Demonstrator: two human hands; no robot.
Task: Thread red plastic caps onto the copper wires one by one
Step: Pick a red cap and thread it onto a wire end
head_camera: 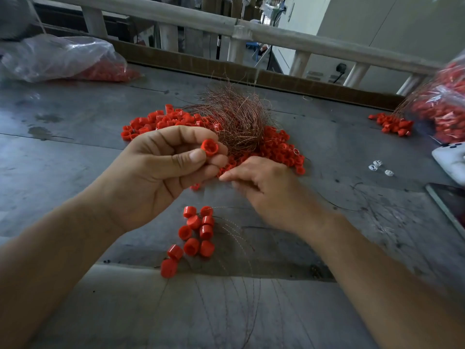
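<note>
A: Left hand [161, 167]?
B: Raised above the grey metal tabletop [75, 147]. Thumb and fingers [186, 133] are curled and pinch a single red plastic cap [209, 147], hollow side toward the camera.

A: Right hand [264, 190]?
B: Low, just right of the left, knuckles up. The fingertips point down at the near edge of the loose heap of red plastic caps [276, 149]. It's motion-blurred, so I can't tell if it pinches anything.

A: Wires?
B: A tangled bundle of thin copper wires [236, 119] lies on top of that heap, just behind the held cap. The heap spreads left and right under it.

A: Anything nearer the person?
B: A small cluster of red caps [196, 233] sits between the forearms. Fine wire strands [241, 248] curve from it toward the near edge.

A: The rest, quick.
B: Far left there's a clear plastic bag [57, 59] with red caps inside. At the right edge a second clear bag of red caps [448, 104] has a little spill of caps [392, 124] beside it. A few tiny white plastic pieces [377, 166] lie right of the heap. A white object [450, 159] and a dark flat slab [448, 205] are cut off at the right. A pale railing [251, 31] runs behind the tabletop.
</note>
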